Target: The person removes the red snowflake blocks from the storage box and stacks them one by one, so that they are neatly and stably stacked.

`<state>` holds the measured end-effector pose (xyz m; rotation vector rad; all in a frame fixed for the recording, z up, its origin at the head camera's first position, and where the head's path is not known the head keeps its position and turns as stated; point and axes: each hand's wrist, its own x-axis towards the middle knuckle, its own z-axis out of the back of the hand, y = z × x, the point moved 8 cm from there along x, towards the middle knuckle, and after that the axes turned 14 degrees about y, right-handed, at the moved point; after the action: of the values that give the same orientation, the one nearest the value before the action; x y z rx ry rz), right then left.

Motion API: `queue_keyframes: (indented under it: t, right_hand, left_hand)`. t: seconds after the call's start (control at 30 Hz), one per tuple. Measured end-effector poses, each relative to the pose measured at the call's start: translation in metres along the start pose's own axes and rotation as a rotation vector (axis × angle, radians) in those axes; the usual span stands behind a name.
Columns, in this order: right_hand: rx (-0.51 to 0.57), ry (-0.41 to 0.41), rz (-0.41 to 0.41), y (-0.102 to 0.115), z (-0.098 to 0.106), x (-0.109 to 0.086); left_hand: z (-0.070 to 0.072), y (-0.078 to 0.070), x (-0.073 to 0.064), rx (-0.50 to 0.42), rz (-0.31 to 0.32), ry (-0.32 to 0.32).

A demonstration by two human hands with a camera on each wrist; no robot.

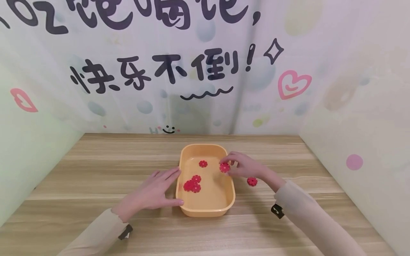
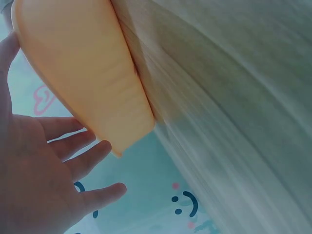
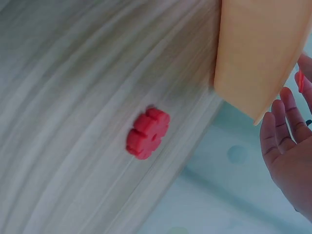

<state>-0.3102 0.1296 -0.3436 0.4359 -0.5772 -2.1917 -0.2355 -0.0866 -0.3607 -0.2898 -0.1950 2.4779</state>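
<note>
My right hand (image 1: 241, 165) pinches a red flower-shaped disc (image 1: 224, 168) between thumb and fingertips, just over the right rim of an orange plastic tub (image 1: 206, 212). In the right wrist view the pinched disc (image 3: 301, 81) shows edge-on, partly cut off by the frame. Along the tub's left side, my left hand (image 1: 153, 190) rests with fairly straight, spread fingers at the rim. Inside the tub, one red disc (image 1: 203, 164) lies toward the back. Several more discs (image 1: 193, 185) overlap in a small cluster at the left.
A short stack of red flower discs (image 1: 252, 181) sits on the wood-grain table (image 1: 128, 153) right of the tub, below my right forearm. A printed curtain (image 1: 205, 106) hangs at the table's back edge, and pale walls (image 1: 358, 117) rise at both sides.
</note>
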Motion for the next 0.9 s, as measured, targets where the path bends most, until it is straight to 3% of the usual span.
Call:
queue_keyframes:
  t: [0.37,0.5,0.73,0.9]
  right_hand:
    - [0.027,-0.09,0.013,-0.02,0.008,-0.03]
    - [0.056,-0.082,-0.021,-0.028,0.006,-0.044]
    - [0.114,-0.042,-0.058,-0.018,0.005,-0.066]
    - [0.126,-0.062,-0.052,-0.038,-0.004,-0.074]
  left_hand:
    - [0.0,0.0,0.0,0.011,0.004,0.0]
    - [0.0,0.0,0.0,0.011,0.008,0.003]
    - [-0.001,0.001,0.001,0.008,0.015,0.01]
    - [-0.001,0.0,0.0,0.015,0.014,0.01]
